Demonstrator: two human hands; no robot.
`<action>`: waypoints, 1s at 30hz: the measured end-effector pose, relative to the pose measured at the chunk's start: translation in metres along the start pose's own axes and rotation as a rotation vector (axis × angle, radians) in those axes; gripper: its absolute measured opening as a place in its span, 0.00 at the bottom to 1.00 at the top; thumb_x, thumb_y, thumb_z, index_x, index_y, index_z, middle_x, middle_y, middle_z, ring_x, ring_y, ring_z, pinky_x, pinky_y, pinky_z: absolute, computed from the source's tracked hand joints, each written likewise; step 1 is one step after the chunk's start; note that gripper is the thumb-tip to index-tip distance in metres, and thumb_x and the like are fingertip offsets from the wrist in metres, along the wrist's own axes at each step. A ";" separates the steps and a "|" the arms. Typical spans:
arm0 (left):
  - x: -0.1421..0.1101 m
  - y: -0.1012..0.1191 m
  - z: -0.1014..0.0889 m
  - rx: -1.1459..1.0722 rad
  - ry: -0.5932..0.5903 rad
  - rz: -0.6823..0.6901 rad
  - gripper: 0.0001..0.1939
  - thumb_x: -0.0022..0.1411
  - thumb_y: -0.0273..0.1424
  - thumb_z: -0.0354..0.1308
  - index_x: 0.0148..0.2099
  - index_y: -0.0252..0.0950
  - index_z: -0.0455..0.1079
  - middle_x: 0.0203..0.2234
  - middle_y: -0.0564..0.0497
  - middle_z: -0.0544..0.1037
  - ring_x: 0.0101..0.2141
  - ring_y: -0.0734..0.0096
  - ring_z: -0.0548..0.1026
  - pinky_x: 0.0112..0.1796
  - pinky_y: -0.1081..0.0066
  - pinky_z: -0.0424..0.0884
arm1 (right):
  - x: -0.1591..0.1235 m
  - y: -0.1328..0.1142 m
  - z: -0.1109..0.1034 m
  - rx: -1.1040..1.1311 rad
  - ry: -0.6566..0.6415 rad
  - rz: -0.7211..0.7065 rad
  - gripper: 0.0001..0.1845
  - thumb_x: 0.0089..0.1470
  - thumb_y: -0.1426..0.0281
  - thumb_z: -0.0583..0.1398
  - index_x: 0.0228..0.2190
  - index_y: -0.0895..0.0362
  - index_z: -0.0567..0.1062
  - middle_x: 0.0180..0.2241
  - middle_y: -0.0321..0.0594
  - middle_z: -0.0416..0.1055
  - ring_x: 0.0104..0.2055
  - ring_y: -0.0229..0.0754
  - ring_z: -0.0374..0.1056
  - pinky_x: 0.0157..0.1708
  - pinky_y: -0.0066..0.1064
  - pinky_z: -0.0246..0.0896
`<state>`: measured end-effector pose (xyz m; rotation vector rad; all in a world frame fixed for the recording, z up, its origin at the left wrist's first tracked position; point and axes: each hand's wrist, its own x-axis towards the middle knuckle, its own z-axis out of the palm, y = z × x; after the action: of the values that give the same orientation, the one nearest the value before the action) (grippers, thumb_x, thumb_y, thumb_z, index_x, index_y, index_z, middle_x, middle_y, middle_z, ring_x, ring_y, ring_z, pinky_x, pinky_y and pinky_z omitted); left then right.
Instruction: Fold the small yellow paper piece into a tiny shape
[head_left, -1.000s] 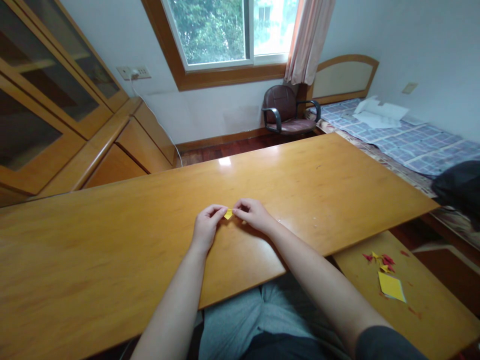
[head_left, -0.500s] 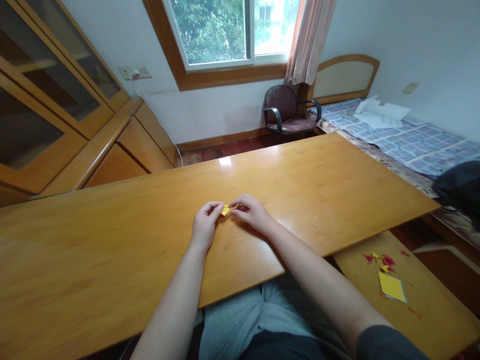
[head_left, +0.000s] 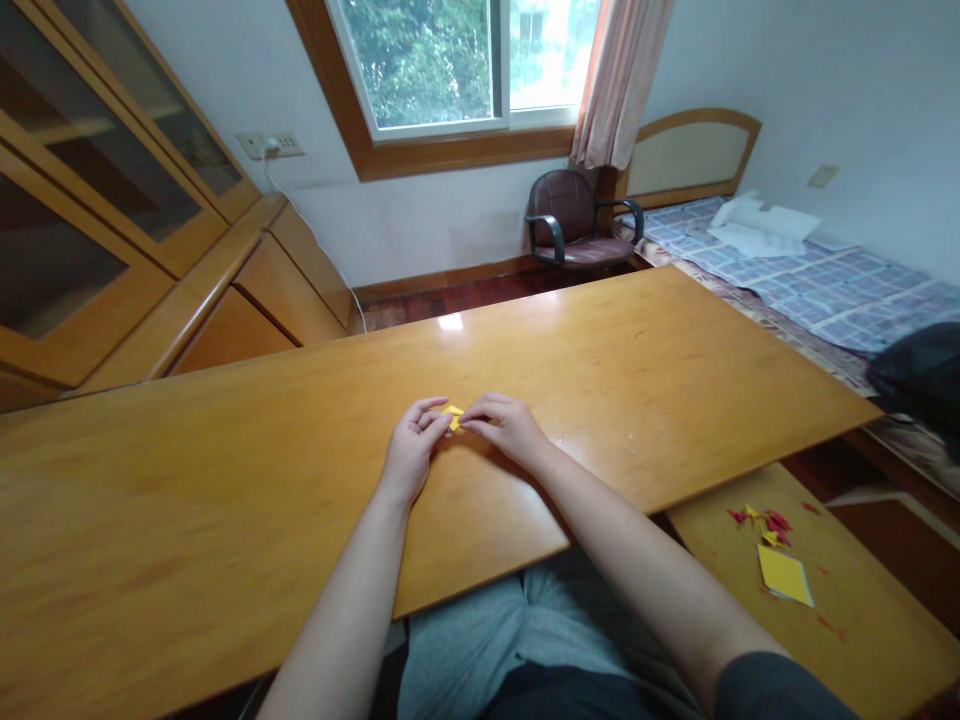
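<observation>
A small piece of folded yellow paper [head_left: 454, 412] is held between my two hands, just above the wooden table [head_left: 225, 500]. My left hand [head_left: 414, 440] pinches its left side between thumb and fingers. On the other side, the fingertips of my right hand [head_left: 504, 425] are closed on the paper's right edge. The fingers cover part of the paper, so its full folded shape cannot be made out.
A lower surface [head_left: 862, 610] at the right carries a stack of yellow paper squares [head_left: 784, 575] and several small red and yellow folded paper pieces [head_left: 772, 524]. Beyond the table stand a brown armchair [head_left: 566, 215] and a bed [head_left: 825, 280]. A cabinet [head_left: 172, 250] is at the left.
The yellow paper has turned slightly between my fingers. My right fingertips have closed in nearer to it, and the left fingers have shifted a little.
</observation>
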<state>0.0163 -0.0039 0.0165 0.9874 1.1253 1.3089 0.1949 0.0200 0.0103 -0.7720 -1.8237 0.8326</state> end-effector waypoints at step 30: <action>-0.002 -0.009 -0.007 0.085 -0.116 0.148 0.09 0.53 0.31 0.66 0.39 0.38 0.77 0.34 0.51 0.79 0.36 0.69 0.76 0.42 0.70 0.71 | 0.001 -0.001 -0.001 0.035 0.010 0.040 0.04 0.57 0.73 0.64 0.33 0.56 0.81 0.35 0.39 0.71 0.39 0.37 0.69 0.41 0.29 0.65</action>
<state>0.0110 -0.0069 0.0068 1.2134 1.0421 1.3108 0.1954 0.0202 0.0120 -0.7911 -1.7859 0.8823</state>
